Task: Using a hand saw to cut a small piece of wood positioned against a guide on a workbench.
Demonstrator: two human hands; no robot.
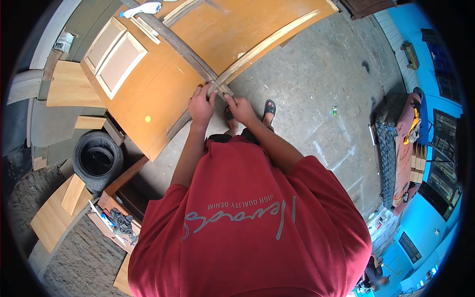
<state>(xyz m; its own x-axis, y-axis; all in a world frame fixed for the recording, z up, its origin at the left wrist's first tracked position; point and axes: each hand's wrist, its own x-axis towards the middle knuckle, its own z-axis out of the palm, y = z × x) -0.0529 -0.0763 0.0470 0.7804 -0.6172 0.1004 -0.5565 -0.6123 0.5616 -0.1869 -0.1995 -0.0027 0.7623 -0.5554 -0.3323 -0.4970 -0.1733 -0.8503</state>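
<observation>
The upper edge cuts off the desk (168, 94) and the far end of the dark wooden bar (185, 48). How the fingertips of the left hand (202, 105) and the right hand (241, 110) meet the wood at the bar's near end is too small to tell. The left sandal (228, 113) is partly hidden. The white-and-blue item (143, 9) and the green object (334, 111) are unidentifiable. Shadow obscures the tyre's (81, 161) inside. The lower edge crops the red T-shirt (267, 247); a distant person (373, 273) is blurred.
</observation>
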